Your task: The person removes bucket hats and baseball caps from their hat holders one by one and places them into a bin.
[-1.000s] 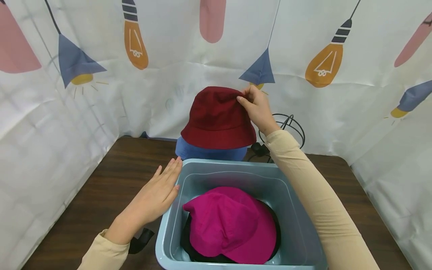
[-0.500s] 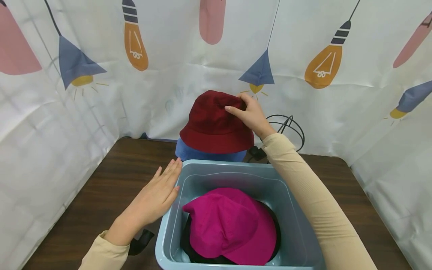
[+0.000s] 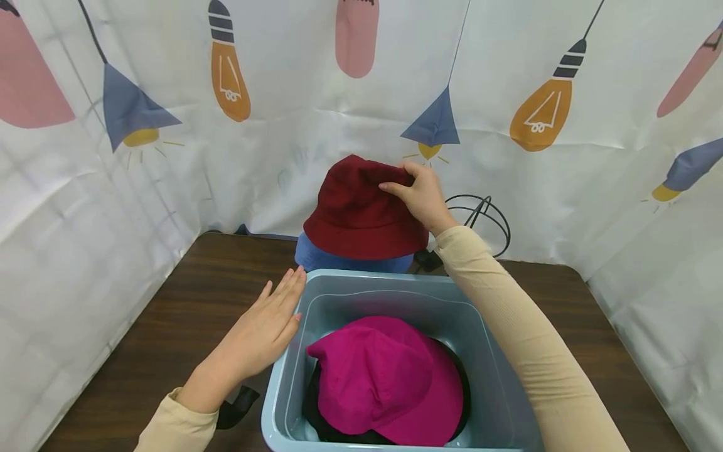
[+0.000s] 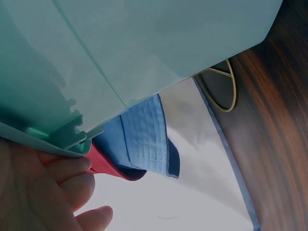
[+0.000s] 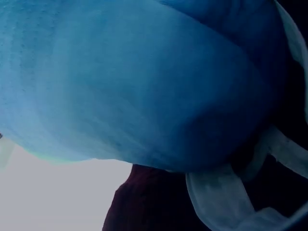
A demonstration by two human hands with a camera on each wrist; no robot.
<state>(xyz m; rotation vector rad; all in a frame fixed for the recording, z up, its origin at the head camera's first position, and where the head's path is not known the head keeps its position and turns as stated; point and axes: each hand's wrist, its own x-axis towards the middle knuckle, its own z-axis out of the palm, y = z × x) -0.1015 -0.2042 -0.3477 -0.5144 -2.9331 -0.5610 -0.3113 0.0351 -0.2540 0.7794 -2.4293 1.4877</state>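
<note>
A dark red bucket hat (image 3: 361,216) is at the back, in front of and above a blue hat (image 3: 351,258). My right hand (image 3: 422,198) pinches the red hat's crown at its upper right, thumb in front. My left hand (image 3: 257,333), fingers straight, rests along the left rim of a light blue plastic bin (image 3: 390,276). Inside the bin lies a magenta cap (image 3: 390,380) on top of a black hat (image 3: 314,405). In the left wrist view the fingers (image 4: 72,187) touch the bin's rim. Blue cloth (image 5: 144,82) fills most of the right wrist view.
Dark wooden tabletop (image 3: 203,301) lies under the bin. Behind it hangs a white curtain (image 3: 282,75) printed with lamps and bulbs. A coiled black cable (image 3: 501,229) sits at the back right, and a black strap (image 3: 237,407) shows beneath the left wrist.
The right hand has come down slightly and shifted left, its thumb now farther over the red hat's crown. The hat has lowered a little. My left hand stays in place.
</note>
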